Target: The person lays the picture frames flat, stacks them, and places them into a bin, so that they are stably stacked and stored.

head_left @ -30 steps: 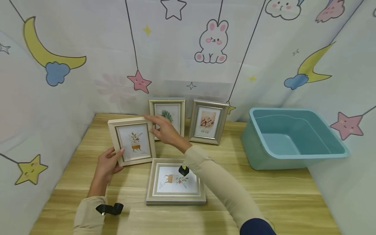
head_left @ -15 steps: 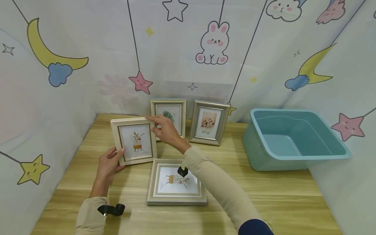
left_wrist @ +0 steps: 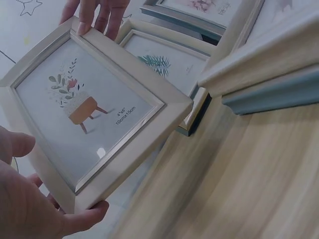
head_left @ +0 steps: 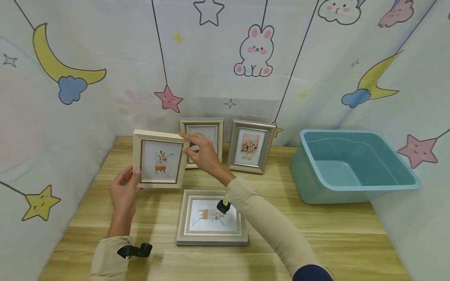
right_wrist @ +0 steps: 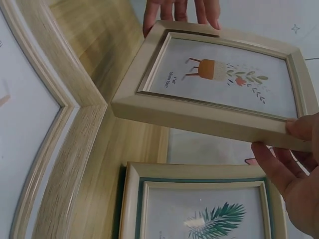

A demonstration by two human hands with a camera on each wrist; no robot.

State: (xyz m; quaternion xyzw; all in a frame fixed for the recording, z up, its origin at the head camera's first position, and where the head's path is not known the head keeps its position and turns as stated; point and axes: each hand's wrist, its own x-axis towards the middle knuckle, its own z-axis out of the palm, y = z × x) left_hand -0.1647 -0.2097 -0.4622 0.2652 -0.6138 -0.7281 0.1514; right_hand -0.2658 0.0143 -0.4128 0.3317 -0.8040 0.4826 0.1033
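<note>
Both hands hold a cream picture frame [head_left: 159, 159] with a potted-plant print, upright and lifted off the wooden table [head_left: 316, 226]. My left hand [head_left: 127, 183] grips its lower left corner, thumb on the front. My right hand [head_left: 197, 150] pinches its upper right corner. In the left wrist view the frame [left_wrist: 89, 109] fills the left, my left hand [left_wrist: 30, 209] at its near corner. In the right wrist view my right hand [right_wrist: 291, 164] holds the frame [right_wrist: 219, 84] by its edge.
A second cream frame [head_left: 211, 216] lies flat just in front. Two frames stand at the back: a leaf print [head_left: 207, 130] and a flower print [head_left: 250, 146]. A teal plastic tub [head_left: 355, 187] sits at the right. Printed fabric walls surround the table.
The held frame has risen off the table and now stands more upright. Both hands moved up with it, the left shifting slightly higher along its corner.
</note>
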